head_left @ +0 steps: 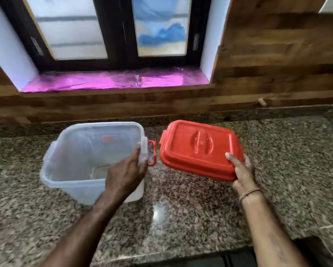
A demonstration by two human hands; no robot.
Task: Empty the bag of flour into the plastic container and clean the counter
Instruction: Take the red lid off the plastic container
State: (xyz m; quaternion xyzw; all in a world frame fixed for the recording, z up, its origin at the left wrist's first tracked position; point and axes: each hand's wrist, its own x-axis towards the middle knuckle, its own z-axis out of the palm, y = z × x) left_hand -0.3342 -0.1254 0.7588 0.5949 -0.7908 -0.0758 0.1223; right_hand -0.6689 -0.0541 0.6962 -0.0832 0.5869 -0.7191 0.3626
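Note:
A clear plastic container [79, 158] stands open on the granite counter [181, 218], left of centre, with nothing visible inside. My left hand [127, 170] grips its right rim, next to a red clip handle [152, 153]. My right hand [242, 172] holds the red lid [198, 149] by its near right corner, tilted and lifted above the counter, just right of the container. No flour bag is in view.
A wooden plank wall [277, 74] rises behind the counter, with a window and a pink sill [113, 80] above the container. The counter's front edge [161, 255] runs along the bottom.

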